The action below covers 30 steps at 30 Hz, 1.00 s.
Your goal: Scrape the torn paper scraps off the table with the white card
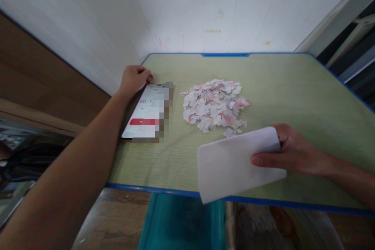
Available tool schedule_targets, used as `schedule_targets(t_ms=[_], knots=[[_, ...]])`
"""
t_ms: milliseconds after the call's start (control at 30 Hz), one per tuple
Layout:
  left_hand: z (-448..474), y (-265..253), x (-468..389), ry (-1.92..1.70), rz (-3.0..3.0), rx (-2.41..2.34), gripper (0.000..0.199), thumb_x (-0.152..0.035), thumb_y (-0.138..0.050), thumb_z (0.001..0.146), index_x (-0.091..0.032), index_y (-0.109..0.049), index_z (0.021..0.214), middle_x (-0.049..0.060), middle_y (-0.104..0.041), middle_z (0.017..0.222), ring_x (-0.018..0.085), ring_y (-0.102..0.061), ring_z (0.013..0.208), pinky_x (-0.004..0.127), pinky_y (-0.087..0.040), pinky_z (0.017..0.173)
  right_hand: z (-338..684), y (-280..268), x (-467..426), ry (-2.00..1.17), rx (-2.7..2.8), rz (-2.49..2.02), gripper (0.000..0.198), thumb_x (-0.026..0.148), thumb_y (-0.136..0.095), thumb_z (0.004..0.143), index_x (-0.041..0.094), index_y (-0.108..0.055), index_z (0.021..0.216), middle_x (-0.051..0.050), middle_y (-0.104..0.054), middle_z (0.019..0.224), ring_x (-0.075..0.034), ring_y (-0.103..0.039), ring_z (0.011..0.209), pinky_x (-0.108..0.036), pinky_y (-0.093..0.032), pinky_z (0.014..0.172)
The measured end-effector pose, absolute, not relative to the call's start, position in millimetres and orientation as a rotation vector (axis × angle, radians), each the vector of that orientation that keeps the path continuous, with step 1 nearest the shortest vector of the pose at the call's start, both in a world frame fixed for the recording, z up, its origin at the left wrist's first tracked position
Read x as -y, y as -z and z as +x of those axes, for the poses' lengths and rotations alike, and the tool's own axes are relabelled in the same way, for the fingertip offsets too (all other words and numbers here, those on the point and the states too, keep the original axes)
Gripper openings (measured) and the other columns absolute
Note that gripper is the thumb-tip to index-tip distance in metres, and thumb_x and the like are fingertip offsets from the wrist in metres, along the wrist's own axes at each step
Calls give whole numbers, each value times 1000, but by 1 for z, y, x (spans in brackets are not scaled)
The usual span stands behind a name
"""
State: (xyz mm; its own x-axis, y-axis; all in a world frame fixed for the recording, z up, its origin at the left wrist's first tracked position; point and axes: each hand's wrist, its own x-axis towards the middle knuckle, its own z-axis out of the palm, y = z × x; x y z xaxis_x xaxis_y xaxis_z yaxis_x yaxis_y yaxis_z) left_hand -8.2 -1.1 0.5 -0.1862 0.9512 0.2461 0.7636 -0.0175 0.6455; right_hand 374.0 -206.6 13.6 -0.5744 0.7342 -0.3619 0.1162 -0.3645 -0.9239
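Note:
My right hand (288, 152) is shut on a white sheet of paper (231, 164) with rounded corners, its thumb lying flat across the near face. The sheet is held tilted over the front of the table, its lower corner reaching past the blue edge. Just beyond it lies a pile of small torn paper scraps (215, 103), mostly white with some pink. My left hand (135, 78) rests at the table's left side, its fingers curled in and nothing visible in them. Right beside it is a phone (143, 105), screen up with a red button, its right part blurred out.
The pale green table (281, 86) has a blue rim and stands against a white wall (187, 11). Below its front edge a teal plastic bin (181, 222) sits on the wooden floor (117, 218). A brown panel (49, 62) rises at the left.

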Motion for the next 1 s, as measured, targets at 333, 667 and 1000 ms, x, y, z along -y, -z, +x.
schedule_targets(t_ms=[333, 667, 1000], knots=[[-12, 2, -3, -1005, 1817, -1980, 12, -17, -54, 77, -13, -65, 71, 0, -54, 59, 11, -47, 55, 24, -33, 55, 398, -20, 170, -1074, 1009, -1313, 12, 18, -86, 64, 17, -75, 67, 1, -73, 67, -9, -61, 54, -19, -47, 51], [-12, 0, -1, -983, 1804, -1977, 12, -20, -54, 76, -15, -63, 70, 1, -55, 60, 13, -49, 56, 24, -35, 56, 422, -21, 159, -1153, 913, -1300, 12, 18, -81, 66, 18, -73, 75, -2, -74, 68, -14, -65, 54, -26, -49, 56], [-16, 3, -5, -972, 1822, -1997, 13, -23, -55, 74, -15, -65, 71, 1, -56, 62, 13, -50, 58, 25, -35, 56, 434, -20, 167, -1267, 1185, -1402, 18, 23, -89, 56, 16, -74, 61, -1, -67, 55, -11, -56, 44, -21, -39, 43]])
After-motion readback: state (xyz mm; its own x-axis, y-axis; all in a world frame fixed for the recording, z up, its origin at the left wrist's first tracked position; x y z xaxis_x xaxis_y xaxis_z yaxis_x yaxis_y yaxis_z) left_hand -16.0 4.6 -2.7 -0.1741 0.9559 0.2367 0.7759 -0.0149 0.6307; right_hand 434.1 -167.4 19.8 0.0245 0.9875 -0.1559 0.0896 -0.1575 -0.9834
